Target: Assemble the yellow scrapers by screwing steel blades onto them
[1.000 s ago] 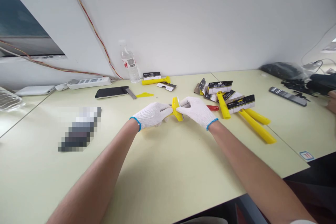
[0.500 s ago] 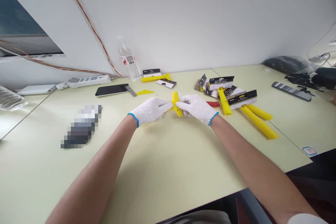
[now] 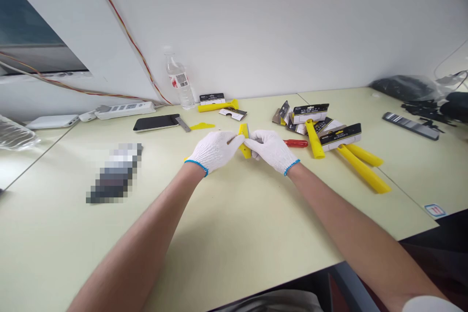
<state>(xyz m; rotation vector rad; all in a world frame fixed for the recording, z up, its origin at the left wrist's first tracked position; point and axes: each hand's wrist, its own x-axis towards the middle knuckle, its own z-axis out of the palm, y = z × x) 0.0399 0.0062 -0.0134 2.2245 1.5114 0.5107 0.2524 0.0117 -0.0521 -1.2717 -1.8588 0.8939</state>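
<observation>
My left hand (image 3: 215,150), in a white knit glove with blue cuff trim, is closed around a yellow scraper (image 3: 245,150). A bit of yellow shows behind its cuff, and most of the handle is hidden under the glove. My right hand (image 3: 269,150), gloved alike, pinches the right side of the scraper's head, where a pale edge shows. Both thumbs meet at the head. Just right of my right hand lies a red-handled tool (image 3: 297,143), its far end hidden. Beyond my hands rest a flat yellow plastic piece (image 3: 203,126) and a grey metal blade (image 3: 183,124).
Several yellow scrapers (image 3: 365,170) with black-and-white card sleeves (image 3: 310,113) are piled at right. Another scraper (image 3: 217,107) lies near the wall beside a water bottle (image 3: 181,83). A phone (image 3: 156,123), a power strip (image 3: 126,109) and a dark grey bar (image 3: 411,126) are farther out.
My left hand has shifted right and up along the scraper, its thumb now lying over the head. The right hand stays at the head's right side. The view has moved slightly.
</observation>
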